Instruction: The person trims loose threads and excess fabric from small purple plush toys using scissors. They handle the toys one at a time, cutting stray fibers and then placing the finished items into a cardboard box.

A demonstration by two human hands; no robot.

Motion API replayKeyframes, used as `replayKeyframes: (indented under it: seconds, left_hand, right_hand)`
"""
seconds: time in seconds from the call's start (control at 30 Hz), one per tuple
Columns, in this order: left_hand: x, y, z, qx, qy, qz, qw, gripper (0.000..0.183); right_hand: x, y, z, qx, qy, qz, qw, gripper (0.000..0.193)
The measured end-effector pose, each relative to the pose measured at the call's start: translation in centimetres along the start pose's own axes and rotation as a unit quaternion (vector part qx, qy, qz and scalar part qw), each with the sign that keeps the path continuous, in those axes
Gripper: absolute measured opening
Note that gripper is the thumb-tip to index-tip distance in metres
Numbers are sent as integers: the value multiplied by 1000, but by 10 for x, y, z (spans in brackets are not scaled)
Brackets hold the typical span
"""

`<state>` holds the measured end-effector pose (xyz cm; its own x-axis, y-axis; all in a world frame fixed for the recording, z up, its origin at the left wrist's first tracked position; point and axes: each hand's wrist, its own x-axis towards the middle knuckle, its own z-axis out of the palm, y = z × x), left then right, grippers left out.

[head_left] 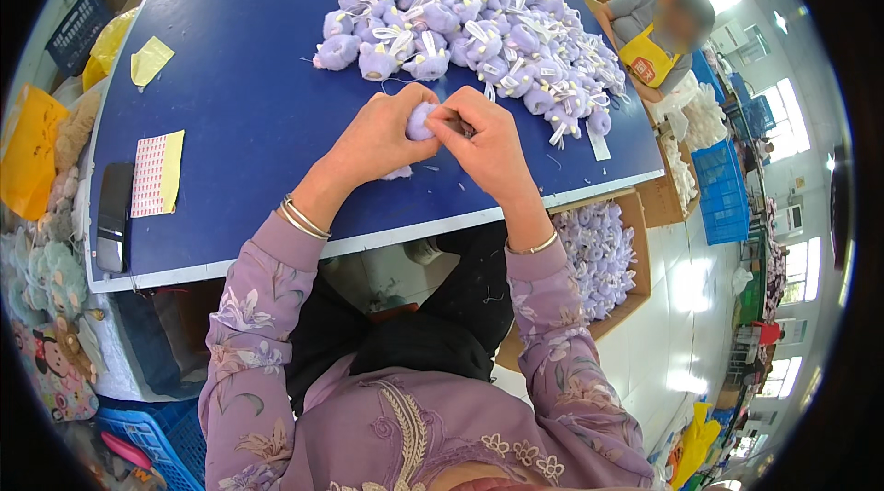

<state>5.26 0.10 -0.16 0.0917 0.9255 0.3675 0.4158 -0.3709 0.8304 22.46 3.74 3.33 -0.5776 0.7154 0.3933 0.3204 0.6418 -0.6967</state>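
Over the front part of the blue table (267, 150), my left hand (379, 137) is closed around a small purple plush piece (421, 121). Thumb and fingers of my right hand (479, 134) pinch at the right side of that same piece; whether a thread or needle is between them is too small to tell. Part of another purple bit (398, 173) shows on the table under my hands. Just beyond lies a large heap of similar purple plush pieces (442, 12) with white loops and pale yellow tips.
A dark phone (114, 215) and a sticker sheet (157, 174) lie at the table's left. Below the right edge stands a cardboard box (635, 252) full of purple pieces. A person in a yellow apron (650, 58) sits at the far right. Blue crates (720, 192) stand beyond.
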Motion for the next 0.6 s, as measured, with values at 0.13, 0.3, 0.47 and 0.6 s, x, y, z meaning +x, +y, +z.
replayKeyframes:
  seconds: [0.13, 0.3, 0.47, 0.6]
  left_hand:
    - [0, 6, 2, -54, 15, 0, 998, 41]
    - [3, 9, -3, -59, -54, -22, 997, 39]
    - [0, 3, 2, -87, 17, -26, 996, 39]
    - [1, 0, 6, -86, 49, 1, 995, 38]
  right_hand:
    - [1, 7, -4, 64, 19, 72, 995, 19]
    - [4, 24, -10, 87, 145, 89, 982, 21]
    - [1, 26, -36, 207, 126, 248, 938, 26]
    - [-16, 32, -30, 67, -11, 134, 989, 29]
